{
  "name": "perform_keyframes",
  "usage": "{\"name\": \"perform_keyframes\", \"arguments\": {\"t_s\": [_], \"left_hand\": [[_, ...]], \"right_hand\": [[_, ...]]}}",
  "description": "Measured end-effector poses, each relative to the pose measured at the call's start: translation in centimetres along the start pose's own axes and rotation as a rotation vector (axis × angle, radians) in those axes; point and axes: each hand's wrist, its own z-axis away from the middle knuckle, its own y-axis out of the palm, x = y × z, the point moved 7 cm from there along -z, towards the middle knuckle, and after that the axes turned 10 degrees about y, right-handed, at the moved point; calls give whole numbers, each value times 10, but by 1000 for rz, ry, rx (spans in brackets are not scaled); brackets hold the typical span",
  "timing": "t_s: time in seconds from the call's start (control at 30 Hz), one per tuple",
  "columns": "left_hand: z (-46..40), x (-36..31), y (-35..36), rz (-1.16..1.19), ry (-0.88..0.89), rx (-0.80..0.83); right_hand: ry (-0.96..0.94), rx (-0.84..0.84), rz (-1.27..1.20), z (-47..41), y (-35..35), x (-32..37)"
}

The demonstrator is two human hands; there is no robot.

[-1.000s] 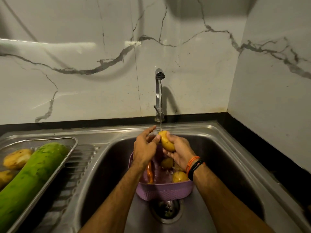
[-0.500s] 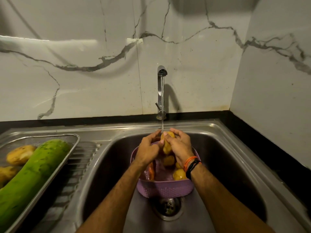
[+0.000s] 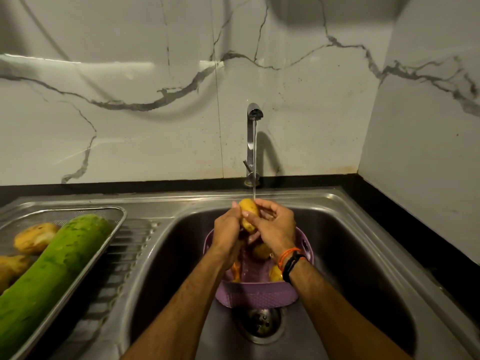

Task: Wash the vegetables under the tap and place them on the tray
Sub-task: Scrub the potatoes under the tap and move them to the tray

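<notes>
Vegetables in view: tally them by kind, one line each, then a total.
Potatoes: 5, one in both hands under the tap, two in the purple basket, two on the tray
Green gourd: 1, on the tray
Carrot: 1, in the basket, partly hidden
Total: 7 visible

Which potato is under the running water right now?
The potato held between the left hand and right hand, under the tap. The others lie in the purple basket or tray.

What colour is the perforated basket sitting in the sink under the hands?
Light purple, or lilac. The basket shows best in the head view, the only one.
</notes>
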Motion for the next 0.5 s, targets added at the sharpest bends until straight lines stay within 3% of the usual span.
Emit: {"name": "perform_keyframes", "arguments": {"t_s": [0.13,0.23,0.33,0.5], "left_hand": [[3,3,7,50,-46,-8],[5,4,8,31,-38,33],[11,4,15,5,-24,79],[10,4,9,97,18,-83]], "right_hand": [[-140,-92,227,12,0,12],[-169,-4,364,13,14,10],[-76,88,445,5,21,2],[-94,172,460,10,28,-4]]}}
